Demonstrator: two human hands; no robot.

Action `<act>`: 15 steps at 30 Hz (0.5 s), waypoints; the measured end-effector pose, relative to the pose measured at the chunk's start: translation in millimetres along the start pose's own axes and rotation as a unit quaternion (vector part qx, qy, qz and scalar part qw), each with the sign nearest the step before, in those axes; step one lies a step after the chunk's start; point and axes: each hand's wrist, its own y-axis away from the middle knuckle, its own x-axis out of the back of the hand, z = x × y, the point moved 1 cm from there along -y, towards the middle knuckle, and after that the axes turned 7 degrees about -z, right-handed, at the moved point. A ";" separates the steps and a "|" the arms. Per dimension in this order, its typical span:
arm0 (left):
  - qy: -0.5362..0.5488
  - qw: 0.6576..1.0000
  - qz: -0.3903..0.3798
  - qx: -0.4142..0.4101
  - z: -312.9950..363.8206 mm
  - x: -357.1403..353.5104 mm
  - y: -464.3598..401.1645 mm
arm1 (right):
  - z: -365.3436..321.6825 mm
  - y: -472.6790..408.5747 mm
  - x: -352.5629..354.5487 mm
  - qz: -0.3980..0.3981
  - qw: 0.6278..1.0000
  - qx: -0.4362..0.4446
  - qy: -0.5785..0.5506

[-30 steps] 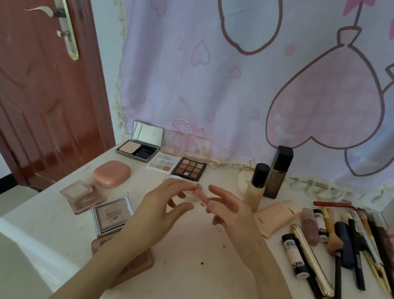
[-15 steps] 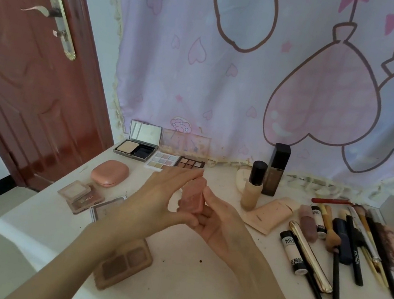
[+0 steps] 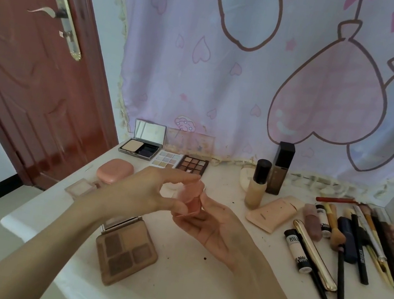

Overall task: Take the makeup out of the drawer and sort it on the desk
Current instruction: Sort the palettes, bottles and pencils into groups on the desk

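A small pink compact (image 3: 192, 199) is held above the middle of the white desk (image 3: 195, 279) by both hands. My left hand (image 3: 147, 190) pinches its top edge and near side with thumb and fingers. My right hand (image 3: 214, 228) cups it from below and behind, palm up. The compact looks slightly blurred and stands on edge. Palettes lie to the left of my hands, bottles and tubes at the back, brushes and pencils on the right. The drawer is out of view.
A brown four-pan palette (image 3: 125, 249) lies near the front left edge. An open mirror compact (image 3: 141, 148), two eyeshadow palettes (image 3: 192, 165) and a peach oval case (image 3: 115, 171) sit behind. Foundation bottles (image 3: 258, 183) stand by the curtain. Brushes and pencils (image 3: 352, 243) crowd the right. A door stands left.
My hands were apart with open fingers around a small item; they have closed together and lifted the pink compact on edge. The brown palette beneath my left arm is now uncovered.
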 end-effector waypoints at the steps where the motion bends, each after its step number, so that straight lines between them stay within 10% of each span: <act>1: -0.009 1.000 -0.009 -0.005 0.6 3.6 0.2 | 0.5 -0.5 0.2 0.000 1.000 -0.002 -0.003; 8: 0.100 0.993 0.065 -0.013 -14.3 15.6 -15.9 | 2.6 -4.1 4.4 0.018 0.999 -0.033 -0.014; 15: 0.033 0.999 0.029 0.009 -30.7 12.7 -51.7 | 8.4 -10.4 13.7 0.138 0.966 0.008 0.218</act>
